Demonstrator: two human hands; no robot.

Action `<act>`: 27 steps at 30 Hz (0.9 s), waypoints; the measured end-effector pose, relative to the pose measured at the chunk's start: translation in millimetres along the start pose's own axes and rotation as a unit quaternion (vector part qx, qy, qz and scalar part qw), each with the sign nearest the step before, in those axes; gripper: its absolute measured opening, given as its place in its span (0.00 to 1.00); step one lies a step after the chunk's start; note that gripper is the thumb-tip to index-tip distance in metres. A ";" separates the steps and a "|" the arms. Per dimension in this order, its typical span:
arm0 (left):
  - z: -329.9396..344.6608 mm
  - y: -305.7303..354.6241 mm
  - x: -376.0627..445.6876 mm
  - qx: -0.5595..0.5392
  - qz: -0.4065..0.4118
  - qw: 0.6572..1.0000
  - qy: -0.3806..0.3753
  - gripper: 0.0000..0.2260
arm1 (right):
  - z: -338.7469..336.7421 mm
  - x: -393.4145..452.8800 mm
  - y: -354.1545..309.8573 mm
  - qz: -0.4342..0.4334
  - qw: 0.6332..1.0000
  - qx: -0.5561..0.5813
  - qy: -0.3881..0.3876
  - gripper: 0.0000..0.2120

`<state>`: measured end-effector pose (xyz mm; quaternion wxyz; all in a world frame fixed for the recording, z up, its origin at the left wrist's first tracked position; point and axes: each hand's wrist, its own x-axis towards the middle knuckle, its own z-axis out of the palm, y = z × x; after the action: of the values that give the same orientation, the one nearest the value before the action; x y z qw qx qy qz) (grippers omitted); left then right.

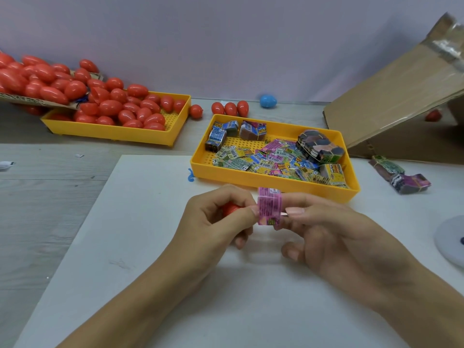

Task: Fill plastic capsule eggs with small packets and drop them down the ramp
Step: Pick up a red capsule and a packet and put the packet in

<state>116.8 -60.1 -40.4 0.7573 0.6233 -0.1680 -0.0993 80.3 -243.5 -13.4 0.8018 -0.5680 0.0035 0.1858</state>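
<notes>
My left hand curls round a red capsule egg, mostly hidden in the palm, while its thumb and forefinger pinch the left edge of a pink packet. My right hand pinches the packet's right edge between thumb and forefinger. Both hands hover over the white board, just in front of the yellow tray that holds several loose and bundled packets. At the right stands the cardboard ramp.
A second yellow tray at the back left is heaped with red eggs spilling from a cardboard sheet. Three red eggs and a blue egg lie by the wall. Banded packet bundles lie right of the packet tray; a grey disc sits at the right edge.
</notes>
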 end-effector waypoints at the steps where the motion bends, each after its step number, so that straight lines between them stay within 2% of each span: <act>1: -0.6 0.0 0.0 0.001 -0.003 1.000 -0.003 0.07 | 0.2 0.3 0.8 -0.005 1.000 -0.020 0.001 0.16; 3: -1.5 0.0 0.4 0.002 -0.010 1.000 -0.010 0.06 | 1.7 0.8 2.6 -0.035 0.996 -0.077 0.031 0.17; 6: -2.2 0.0 0.8 0.000 -0.020 1.000 -0.022 0.05 | 5.0 -1.7 4.4 -0.131 0.967 -0.199 0.092 0.11; 8: -2.1 -0.4 0.7 -0.004 -0.021 1.000 -0.016 0.06 | 8.4 -4.2 4.6 -0.167 0.949 -0.253 0.087 0.11; 13: -2.6 -1.4 1.8 -0.041 -0.024 0.998 0.050 0.05 | 9.8 -5.2 6.6 -0.169 0.938 -0.289 0.086 0.20; 15: -3.1 -1.3 2.2 -0.044 -0.029 0.996 0.070 0.07 | 11.8 -5.4 7.6 -0.180 0.935 -0.296 0.083 0.22; 21: 1.1 1.5 0.2 -0.023 0.004 0.998 0.059 0.12 | 11.5 -6.6 10.2 -0.213 0.902 -0.363 0.090 0.24; 27: 1.4 2.6 -1.2 0.000 0.023 1.000 0.018 0.05 | 12.6 -9.0 10.4 -0.230 0.856 -0.452 0.101 0.22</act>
<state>115.1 -60.4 -37.8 0.7625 0.6206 -0.1685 -0.0707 66.2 -231.7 -16.4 0.4721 -0.8680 -0.1311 -0.0811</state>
